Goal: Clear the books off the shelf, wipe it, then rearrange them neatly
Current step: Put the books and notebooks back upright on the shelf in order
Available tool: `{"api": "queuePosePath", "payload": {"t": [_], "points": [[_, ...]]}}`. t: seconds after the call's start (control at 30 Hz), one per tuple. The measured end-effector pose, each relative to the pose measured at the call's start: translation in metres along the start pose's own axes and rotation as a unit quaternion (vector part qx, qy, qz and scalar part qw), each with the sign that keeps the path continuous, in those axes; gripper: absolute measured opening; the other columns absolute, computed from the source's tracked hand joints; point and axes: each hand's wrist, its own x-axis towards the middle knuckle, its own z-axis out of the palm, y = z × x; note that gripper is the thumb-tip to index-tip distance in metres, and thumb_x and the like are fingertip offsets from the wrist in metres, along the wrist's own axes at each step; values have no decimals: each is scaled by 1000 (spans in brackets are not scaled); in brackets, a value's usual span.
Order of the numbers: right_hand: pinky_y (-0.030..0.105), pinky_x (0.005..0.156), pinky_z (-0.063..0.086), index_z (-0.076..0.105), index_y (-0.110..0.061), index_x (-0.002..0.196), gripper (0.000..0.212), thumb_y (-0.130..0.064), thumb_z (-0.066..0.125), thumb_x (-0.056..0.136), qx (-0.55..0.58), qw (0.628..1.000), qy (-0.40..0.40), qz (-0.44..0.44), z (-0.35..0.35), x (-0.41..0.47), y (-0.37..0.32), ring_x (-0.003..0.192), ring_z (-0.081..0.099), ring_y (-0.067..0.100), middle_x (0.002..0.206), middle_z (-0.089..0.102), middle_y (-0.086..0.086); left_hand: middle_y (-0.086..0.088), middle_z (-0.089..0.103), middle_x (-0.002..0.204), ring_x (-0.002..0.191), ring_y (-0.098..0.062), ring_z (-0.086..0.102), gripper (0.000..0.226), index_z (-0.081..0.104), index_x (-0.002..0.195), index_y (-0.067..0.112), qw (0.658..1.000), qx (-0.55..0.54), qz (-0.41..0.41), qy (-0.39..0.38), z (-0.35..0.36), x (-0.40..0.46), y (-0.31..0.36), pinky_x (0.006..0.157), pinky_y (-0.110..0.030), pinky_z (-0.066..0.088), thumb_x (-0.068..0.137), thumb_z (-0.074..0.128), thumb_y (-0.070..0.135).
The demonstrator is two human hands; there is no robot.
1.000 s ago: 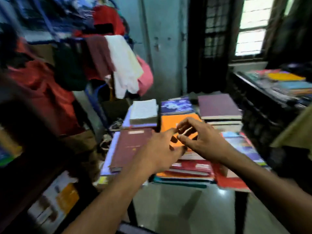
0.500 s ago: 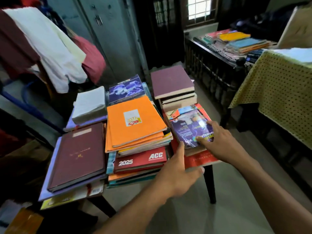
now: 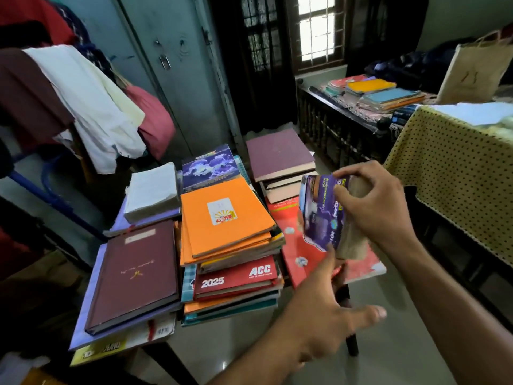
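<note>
Stacks of books cover a small dark table (image 3: pixel 352 343). My right hand (image 3: pixel 374 207) grips a thick purple-covered book (image 3: pixel 322 215) and holds it upright above a large red book (image 3: pixel 294 245) at the table's right side. My left hand (image 3: pixel 322 309) is spread open below it, one fingertip touching the purple book's lower edge. An orange notebook (image 3: pixel 222 215) tops the middle stack, over a red 2025 ACC diary (image 3: pixel 236 277). A maroon hardcover (image 3: pixel 136 273) lies at the left, and a purple hardcover (image 3: pixel 279 154) tops the back right pile.
A clothes rack with hanging garments (image 3: pixel 83 107) stands at the left. A grey metal cupboard (image 3: pixel 172 73) is behind the table. A dark wooden bench (image 3: pixel 333 126) carries more books (image 3: pixel 388 95) at the back right. A table under a yellow dotted cloth (image 3: pixel 455 173) stands close on the right.
My right hand has lifted the purple book off the red book and tipped it upright. My left hand moved right toward its lower edge. The view came closer.
</note>
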Motion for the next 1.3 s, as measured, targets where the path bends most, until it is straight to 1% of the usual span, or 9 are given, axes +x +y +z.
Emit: {"api": "queuePosePath", "payload": {"t": [0.2,0.33,0.43,0.53,0.67,0.9,1.07,1.17,1.3], "points": [[33,83,50,66,-20,110,22,-16,69,88,-41,976,-33,-212,-4,17,-77,96,60,11,108,61,-5,34,53,138,123,12,54,80,35,141,63,989,78,120,16,-20,-23,47,102,-26,52,85,81,29],[40,84,52,67,-21,108,20,-13,68,90,-29,926,-137,-352,7,29,-125,101,62,11,111,59,-6,24,72,103,89,0,69,24,72,105,37,916,181,262,243,-85,-47,71,76,-20,56,88,76,20],[43,79,53,65,-24,112,19,-21,67,93,-60,870,-219,-437,27,36,-167,99,63,14,114,58,-6,26,59,127,117,0,59,58,57,130,36,830,212,337,391,-155,-72,82,88,-16,50,81,86,25],[44,78,52,62,-29,114,17,-31,61,97,-93,820,-266,-498,43,37,-213,98,62,15,117,57,-10,21,33,159,146,-2,34,104,23,155,49,874,260,266,313,-214,-98,89,111,-34,40,71,85,56],[36,82,47,66,-19,112,16,-23,65,96,-36,746,-366,-555,74,23,-286,99,60,14,113,62,-5,27,59,134,124,1,58,80,44,144,43,881,323,205,278,-246,-141,79,96,-20,49,75,82,59],[38,101,44,56,-15,132,46,-18,74,90,155,695,-413,-568,195,-68,-346,122,55,16,131,54,1,15,73,105,97,-7,72,71,47,124,39,784,314,104,525,-280,-277,-3,83,-41,58,68,84,63],[52,93,45,59,-21,123,43,-30,68,82,203,795,-238,-520,288,-162,-381,114,53,27,123,52,3,12,75,97,87,-11,73,69,55,117,37,661,191,22,725,-307,-374,-87,78,-38,59,62,89,60],[48,81,50,55,-24,103,26,-40,59,82,234,790,-359,-439,331,-233,-385,90,55,22,98,53,-2,13,73,99,88,-11,71,64,52,115,27,570,149,-15,808,-322,-406,-118,69,-26,50,68,92,40],[41,103,47,41,-20,139,80,-50,65,69,212,704,-573,-360,383,-314,-373,118,53,19,126,48,-1,0,69,116,102,-21,69,80,46,133,14,539,51,6,841,-348,-414,-153,82,-27,51,70,89,37]]}}
